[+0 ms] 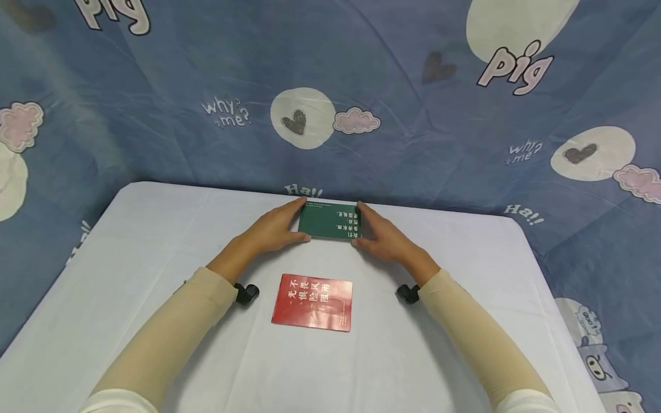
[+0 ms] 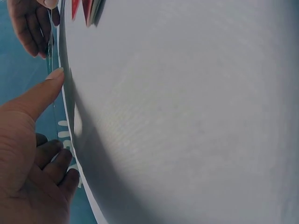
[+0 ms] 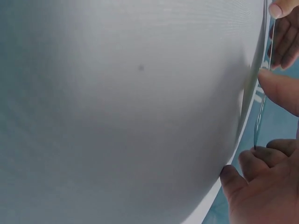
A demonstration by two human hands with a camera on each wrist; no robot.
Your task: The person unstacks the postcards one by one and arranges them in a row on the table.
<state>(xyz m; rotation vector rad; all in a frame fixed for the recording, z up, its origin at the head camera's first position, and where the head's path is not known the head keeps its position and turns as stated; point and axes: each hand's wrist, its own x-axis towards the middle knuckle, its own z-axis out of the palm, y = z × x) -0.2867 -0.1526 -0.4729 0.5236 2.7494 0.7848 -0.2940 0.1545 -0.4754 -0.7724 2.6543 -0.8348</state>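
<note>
Both arms reach forward in long tan sleeves and bend in toward each other. The left hand (image 1: 273,229) and the right hand (image 1: 384,238) face each other, palms in. Each hand's thumb and fingers are curled to pinch something between them.

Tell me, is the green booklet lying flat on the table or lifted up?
Lying flat, as far as the head view shows: the green booklet rests closed on the table, left hand and right hand gripping its short edges.
</note>
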